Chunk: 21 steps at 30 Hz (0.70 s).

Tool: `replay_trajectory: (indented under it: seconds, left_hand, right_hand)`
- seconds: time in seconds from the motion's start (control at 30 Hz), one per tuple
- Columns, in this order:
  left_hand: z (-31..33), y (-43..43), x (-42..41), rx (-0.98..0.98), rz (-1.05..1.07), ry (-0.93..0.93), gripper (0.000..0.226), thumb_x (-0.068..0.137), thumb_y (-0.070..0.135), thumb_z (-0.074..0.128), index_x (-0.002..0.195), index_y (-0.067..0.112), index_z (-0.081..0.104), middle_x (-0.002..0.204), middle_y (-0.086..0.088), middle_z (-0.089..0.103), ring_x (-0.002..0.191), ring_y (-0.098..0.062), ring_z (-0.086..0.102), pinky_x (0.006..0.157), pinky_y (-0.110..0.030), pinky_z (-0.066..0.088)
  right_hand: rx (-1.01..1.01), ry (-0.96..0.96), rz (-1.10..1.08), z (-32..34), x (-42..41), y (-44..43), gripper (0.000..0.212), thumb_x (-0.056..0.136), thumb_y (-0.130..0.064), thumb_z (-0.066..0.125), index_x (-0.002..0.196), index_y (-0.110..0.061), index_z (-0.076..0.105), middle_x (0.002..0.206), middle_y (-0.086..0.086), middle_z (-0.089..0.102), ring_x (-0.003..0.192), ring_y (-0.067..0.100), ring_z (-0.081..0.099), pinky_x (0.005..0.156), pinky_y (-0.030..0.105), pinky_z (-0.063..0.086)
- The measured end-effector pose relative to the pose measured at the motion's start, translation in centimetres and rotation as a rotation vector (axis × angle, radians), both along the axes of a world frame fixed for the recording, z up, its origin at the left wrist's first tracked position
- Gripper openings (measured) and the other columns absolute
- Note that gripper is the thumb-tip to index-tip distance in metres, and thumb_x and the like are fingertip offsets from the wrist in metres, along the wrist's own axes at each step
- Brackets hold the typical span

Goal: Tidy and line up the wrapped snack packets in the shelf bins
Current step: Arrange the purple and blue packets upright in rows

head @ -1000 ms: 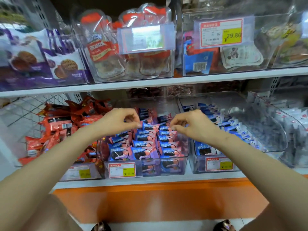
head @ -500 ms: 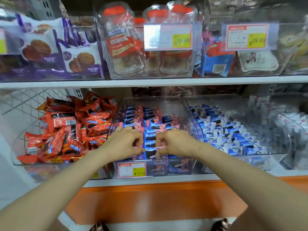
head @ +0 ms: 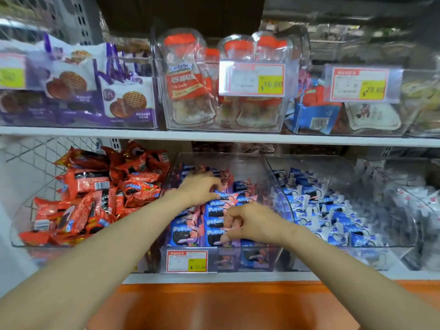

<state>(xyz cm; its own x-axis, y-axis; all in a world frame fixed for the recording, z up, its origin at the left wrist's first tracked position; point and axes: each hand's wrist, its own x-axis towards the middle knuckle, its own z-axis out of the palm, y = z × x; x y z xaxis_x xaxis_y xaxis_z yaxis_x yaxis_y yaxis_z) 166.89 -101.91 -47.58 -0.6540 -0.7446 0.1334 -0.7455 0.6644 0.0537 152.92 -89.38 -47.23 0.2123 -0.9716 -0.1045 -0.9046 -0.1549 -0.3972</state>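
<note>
Packets (head: 188, 232) wrapped in blue and pink fill the middle bin (head: 270, 179) directly under both our hands, their rows running front to back. Our right hand (head: 252, 225) is nearer, fingers curled on the front row; whether it pinches one we cannot tell. Our left hand (head: 200, 190) reaches deeper, fingers curled round a packet farther back. Behind it the rearmost rows are hidden and blurred

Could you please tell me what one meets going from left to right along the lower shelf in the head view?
Red packets → blue-and-pink packets, with the left hand and then the right hand on them → blue-and-white packets → pale packets, blurred at the far right.
</note>
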Motion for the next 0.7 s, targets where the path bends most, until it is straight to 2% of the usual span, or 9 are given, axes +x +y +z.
replay_trajectory:
  seconds: [0.07, 0.13, 0.2, 0.27, 0.33, 0.4, 0.5, 0.7]
  left_hand:
    - [-0.2, -0.4, 0.2, 0.007, 0.044, 0.044, 0.022, 0.088, 0.034, 0.061, 0.107, 0.024, 0.064, 0.115, 0.001, 0.059, 0.112, -0.018, 0.053, 0.088, -0.029, 0.039]
    - [-0.5, -0.5, 0.6, -0.001, 0.070, 0.079, 0.020, 0.087, 0.032, 0.063, 0.106, 0.024, 0.066, 0.114, 0.001, 0.061, 0.110, -0.018, 0.054, 0.087, -0.029, 0.041]
    - [-0.9, -0.6, 0.9, 0.033, 0.095, 0.121, 0.021, 0.087, 0.032, 0.064, 0.106, 0.024, 0.066, 0.112, 0.002, 0.062, 0.106, -0.019, 0.056, 0.085, -0.029, 0.043]
    - [-1.1, -0.8, 1.0, 0.104, 0.128, 0.179, 0.020, 0.085, 0.031, 0.067, 0.104, 0.023, 0.068, 0.108, 0.003, 0.063, 0.103, -0.018, 0.058, 0.083, -0.029, 0.045]
    - [-1.3, -1.0, 1.0, 0.144, 0.151, 0.229, 0.020, 0.083, 0.030, 0.070, 0.100, 0.022, 0.068, 0.111, 0.001, 0.062, 0.106, -0.019, 0.057, 0.085, -0.030, 0.045]
    - [-1.5, -1.2, 0.8, 0.144, 0.172, 0.245, 0.019, 0.082, 0.030, 0.070, 0.099, 0.022, 0.067, 0.114, 0.002, 0.061, 0.108, -0.019, 0.055, 0.083, -0.027, 0.043]
    - [-1.5, -1.4, 0.7, 0.132, 0.185, 0.222, 0.016, 0.085, 0.031, 0.067, 0.099, 0.023, 0.065, 0.116, 0.005, 0.059, 0.108, -0.018, 0.054, 0.077, -0.025, 0.037]
    - [-1.0, -1.3, 0.5, 0.059, 0.157, 0.139, 0.021, 0.087, 0.035, 0.063, 0.105, 0.023, 0.062, 0.119, 0.003, 0.057, 0.111, -0.018, 0.052, 0.076, -0.024, 0.033]
  right_hand:
    - [-0.082, -0.108, -0.075, 0.7, -0.9, -1.1, 0.024, 0.075, -0.046, 0.073, 0.082, -0.023, 0.070, 0.074, -0.011, 0.066, 0.071, 0.006, 0.059, 0.070, 0.027, 0.048]
    - [-0.237, -0.150, -0.172, 1.3, -2.3, -3.3, 0.016, 0.081, -0.034, 0.071, 0.089, -0.020, 0.072, 0.077, -0.008, 0.065, 0.072, 0.010, 0.057, 0.072, 0.028, 0.046]
    - [-0.266, -0.073, -0.202, 1.7, -3.1, -5.7, 0.022, 0.087, -0.027, 0.065, 0.108, -0.018, 0.069, 0.098, 0.001, 0.068, 0.088, 0.018, 0.060, 0.079, 0.028, 0.044]
    - [-0.214, 0.025, -0.148, 1.5, -3.3, -7.9, 0.034, 0.091, -0.021, 0.059, 0.124, -0.017, 0.059, 0.122, 0.009, 0.060, 0.106, 0.025, 0.057, 0.085, 0.027, 0.042]
    - [-0.178, 0.045, -0.096, 1.1, -2.8, -9.4, 0.041, 0.091, -0.017, 0.059, 0.132, -0.017, 0.053, 0.131, 0.012, 0.053, 0.113, 0.028, 0.053, 0.090, 0.025, 0.038]
    - [-0.166, 0.072, -0.087, 0.6, -2.3, -10.5, 0.039, 0.091, -0.016, 0.059, 0.130, -0.016, 0.055, 0.131, 0.013, 0.053, 0.117, 0.027, 0.051, 0.093, 0.023, 0.035]
    - [-0.181, 0.046, -0.140, 0.3, -2.1, -11.2, 0.026, 0.089, -0.017, 0.062, 0.114, -0.011, 0.067, 0.125, 0.009, 0.060, 0.115, 0.023, 0.053, 0.090, 0.018, 0.035]
    - [-0.142, 0.051, -0.197, -0.2, -2.4, -11.4, 0.022, 0.089, -0.016, 0.062, 0.107, -0.007, 0.068, 0.123, 0.007, 0.061, 0.112, 0.022, 0.055, 0.081, 0.015, 0.035]
